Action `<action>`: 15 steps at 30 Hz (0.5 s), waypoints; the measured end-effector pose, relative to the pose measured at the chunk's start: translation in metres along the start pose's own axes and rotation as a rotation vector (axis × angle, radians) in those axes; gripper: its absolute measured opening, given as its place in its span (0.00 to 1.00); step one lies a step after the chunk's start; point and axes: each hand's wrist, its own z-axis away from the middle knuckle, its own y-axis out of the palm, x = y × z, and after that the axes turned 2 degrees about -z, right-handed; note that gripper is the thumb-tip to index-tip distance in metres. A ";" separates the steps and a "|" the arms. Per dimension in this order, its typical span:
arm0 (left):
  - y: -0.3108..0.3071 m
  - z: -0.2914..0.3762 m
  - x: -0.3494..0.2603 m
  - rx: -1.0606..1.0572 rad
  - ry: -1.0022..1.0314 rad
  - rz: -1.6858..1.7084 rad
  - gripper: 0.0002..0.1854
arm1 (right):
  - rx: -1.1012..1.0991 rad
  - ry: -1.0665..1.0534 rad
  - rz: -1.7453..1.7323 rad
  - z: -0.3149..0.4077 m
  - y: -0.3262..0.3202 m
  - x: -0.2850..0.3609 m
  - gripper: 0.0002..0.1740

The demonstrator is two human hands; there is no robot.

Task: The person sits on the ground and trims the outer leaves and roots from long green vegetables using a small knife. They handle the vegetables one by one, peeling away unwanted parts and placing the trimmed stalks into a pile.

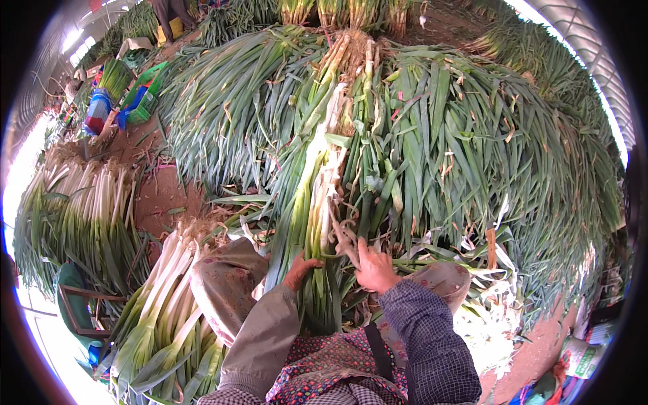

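Note:
Before me lies a large pile of long green onions point(450, 136), their leaves spread to both sides. A few stalks point(315, 202) with pale shafts point away from me down the middle, with dry husk along them and roots at the far end. My left hand point(299, 271) lies on the green part of these stalks, with its thumb across them, and is closed round them. My right hand point(375, 268) is at the right of the stalks, index finger extended, beside a dirty, twisted strip of cloth or husk point(346, 242); whether it holds this is unclear.
White-shafted onions lie in a near bundle point(169, 288) at my left and a farther row point(83, 197). A green plastic crate point(144, 96) stands at upper left. Peeled husks point(493, 309) lie at my right. A person's legs point(169, 17) show at the top left.

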 end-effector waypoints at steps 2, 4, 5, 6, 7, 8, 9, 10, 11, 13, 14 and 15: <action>-0.005 -0.004 0.006 -0.006 -0.014 -0.010 0.27 | -0.023 0.031 -0.013 -0.016 -0.012 0.000 0.48; -0.009 -0.009 0.012 -0.015 -0.011 -0.029 0.27 | -0.056 0.062 -0.016 -0.028 -0.022 -0.001 0.47; -0.010 -0.010 0.014 -0.017 -0.005 -0.035 0.27 | -0.040 0.059 -0.018 -0.035 -0.026 -0.001 0.47; -0.012 -0.011 0.014 -0.020 0.001 -0.040 0.27 | -0.055 0.055 -0.013 -0.042 -0.031 -0.001 0.47; -0.012 -0.011 0.015 -0.011 -0.012 -0.015 0.28 | -0.043 0.060 0.003 -0.050 -0.036 0.000 0.47; -0.012 -0.010 0.014 -0.003 -0.025 0.011 0.28 | -0.016 0.091 -0.009 -0.060 -0.041 0.000 0.47; -0.012 -0.008 0.013 -0.006 -0.050 0.024 0.29 | 0.006 0.127 -0.013 -0.070 -0.048 0.000 0.46; -0.011 -0.005 0.012 0.007 -0.044 0.038 0.29 | 0.016 0.170 -0.049 -0.082 -0.056 -0.001 0.46; -0.010 -0.001 0.010 0.011 -0.052 0.038 0.29 | 0.045 0.216 -0.079 -0.094 -0.064 -0.001 0.46; -0.009 0.005 0.006 0.008 -0.048 0.038 0.29 | 0.041 0.262 -0.112 -0.110 -0.077 -0.004 0.47; -0.009 0.008 0.004 -0.006 -0.042 0.038 0.28 | 0.014 0.236 -0.099 -0.112 -0.080 -0.005 0.47; -0.010 0.011 0.002 -0.039 -0.061 0.026 0.28 | 0.007 0.247 -0.076 -0.109 -0.081 -0.005 0.47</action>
